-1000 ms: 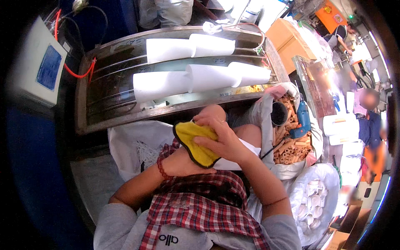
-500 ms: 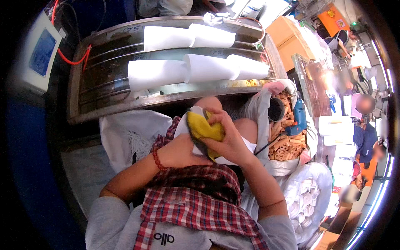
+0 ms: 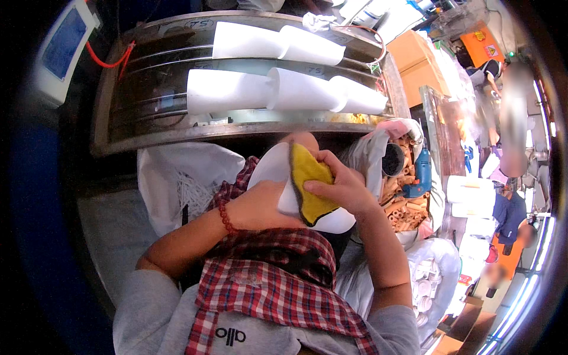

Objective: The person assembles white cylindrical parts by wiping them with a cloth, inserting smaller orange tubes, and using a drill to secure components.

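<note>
Yellow cloth (image 3: pixel 312 186) shifted right, baring more of the white piece (image 3: pixel 267 167) beneath; right hand (image 3: pixel 346 186) pinched the cloth, left hand (image 3: pixel 260 206) lay against the piece, grip unclear. I saw dark lettering (image 3: pixel 230 337) on grey shirt (image 3: pixel 148 307), tan tubes (image 3: pixel 405 219) and blue drill (image 3: pixel 423 171) in open sack (image 3: pixel 396 127).

Workshop or small factory floor: metal-framed bench (image 3: pixel 177 135) carrying white rolls (image 3: pixel 228 93), blue power drill (image 3: pixel 423 171) on short tan tubes (image 3: pixel 407 221) in a sack (image 3: pixel 368 155), cardboard carton (image 3: pixel 417 56), and apparently co-workers (image 3: pixel 507 214) far right, though that edge is blurry.
</note>
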`<state>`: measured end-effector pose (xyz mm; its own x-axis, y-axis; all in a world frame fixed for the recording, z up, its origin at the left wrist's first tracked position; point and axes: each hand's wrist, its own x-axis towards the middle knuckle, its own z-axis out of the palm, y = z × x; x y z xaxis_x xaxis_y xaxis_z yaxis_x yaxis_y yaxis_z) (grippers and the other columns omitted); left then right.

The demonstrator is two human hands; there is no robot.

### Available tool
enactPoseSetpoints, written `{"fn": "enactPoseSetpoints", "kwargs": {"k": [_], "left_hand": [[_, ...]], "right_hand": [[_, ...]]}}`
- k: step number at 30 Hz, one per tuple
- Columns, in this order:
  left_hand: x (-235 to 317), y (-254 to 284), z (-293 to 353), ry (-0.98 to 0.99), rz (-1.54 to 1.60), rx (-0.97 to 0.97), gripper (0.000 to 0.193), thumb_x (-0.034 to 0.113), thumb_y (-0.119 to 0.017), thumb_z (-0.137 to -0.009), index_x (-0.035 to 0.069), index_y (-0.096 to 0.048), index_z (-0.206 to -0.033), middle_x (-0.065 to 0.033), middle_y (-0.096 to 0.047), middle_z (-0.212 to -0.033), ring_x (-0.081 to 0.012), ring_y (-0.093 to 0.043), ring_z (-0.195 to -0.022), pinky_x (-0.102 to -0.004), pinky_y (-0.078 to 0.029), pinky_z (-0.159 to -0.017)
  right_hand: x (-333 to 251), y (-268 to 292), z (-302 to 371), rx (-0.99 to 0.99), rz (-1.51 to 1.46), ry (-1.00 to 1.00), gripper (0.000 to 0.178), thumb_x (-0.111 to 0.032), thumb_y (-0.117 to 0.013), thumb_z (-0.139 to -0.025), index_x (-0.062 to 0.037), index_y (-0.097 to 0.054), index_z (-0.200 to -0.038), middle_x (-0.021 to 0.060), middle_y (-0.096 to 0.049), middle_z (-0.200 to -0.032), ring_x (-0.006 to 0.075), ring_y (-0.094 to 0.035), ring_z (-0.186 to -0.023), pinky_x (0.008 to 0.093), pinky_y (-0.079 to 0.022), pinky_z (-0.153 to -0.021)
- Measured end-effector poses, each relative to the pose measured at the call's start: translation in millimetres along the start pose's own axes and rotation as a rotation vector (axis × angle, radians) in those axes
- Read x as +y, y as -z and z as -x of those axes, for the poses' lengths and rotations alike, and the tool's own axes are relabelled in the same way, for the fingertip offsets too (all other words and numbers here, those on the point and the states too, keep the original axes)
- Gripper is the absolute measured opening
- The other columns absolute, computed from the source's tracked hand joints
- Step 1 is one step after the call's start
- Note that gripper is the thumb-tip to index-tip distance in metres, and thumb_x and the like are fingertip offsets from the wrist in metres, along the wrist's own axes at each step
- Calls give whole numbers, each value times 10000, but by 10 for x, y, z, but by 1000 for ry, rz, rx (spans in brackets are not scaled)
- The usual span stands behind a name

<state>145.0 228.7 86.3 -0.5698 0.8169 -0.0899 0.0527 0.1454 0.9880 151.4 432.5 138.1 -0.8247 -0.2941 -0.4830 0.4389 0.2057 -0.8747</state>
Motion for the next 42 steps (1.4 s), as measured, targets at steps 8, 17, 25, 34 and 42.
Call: {"fn": "enactPoseSetpoints", "kwargs": {"k": [8,17,25,34,42], "left_hand": [[-210,-55,7,-120,27,79,703,254,-777,-671,73,-438,-1260,-114,-510,-1246,-262,-487,-1164,-370,-373,-993],[-129,-85,-28,-186,-12,157,798,226,-793,-657,82,-370,-1317,-96,-450,-1321,-252,-428,-1227,-375,-328,-1037],[-201,-93,-44,-108,96,114,822,239,-803,-647,81,-367,-1325,-104,-440,-1329,-262,-401,-1251,-392,-308,-1049],[-213,-75,-35,-100,151,35,851,310,-800,-649,87,-351,-1336,-115,-384,-1368,-272,-344,-1285,-386,-228,-1090],[-83,-33,23,95,-73,51,837,309,-805,-658,67,-366,-1329,-117,-454,-1317,-239,-427,-1221,-366,-322,-1038]], "right_hand": [[33,-78,-62,-93,183,167,507,-121,-708,-789,-65,-397,-1184,71,-446,-1191,135,-446,-1085,260,-386,-902],[104,-222,-186,44,369,446,591,-130,-716,-777,-44,-386,-1260,131,-475,-1216,202,-453,-1149,310,-369,-951],[150,-183,-31,32,252,298,588,-79,-680,-792,-42,-357,-1282,97,-385,-1277,173,-369,-1208,277,-313,-995],[184,-109,-17,-37,232,327,606,-70,-668,-799,-57,-355,-1319,123,-354,-1356,193,-346,-1250,299,-293,-1023],[230,-230,-323,212,484,715,485,-206,-662,-818,-30,-485,-1234,133,-569,-1102,243,-555,-1042,337,-433,-907]]}}
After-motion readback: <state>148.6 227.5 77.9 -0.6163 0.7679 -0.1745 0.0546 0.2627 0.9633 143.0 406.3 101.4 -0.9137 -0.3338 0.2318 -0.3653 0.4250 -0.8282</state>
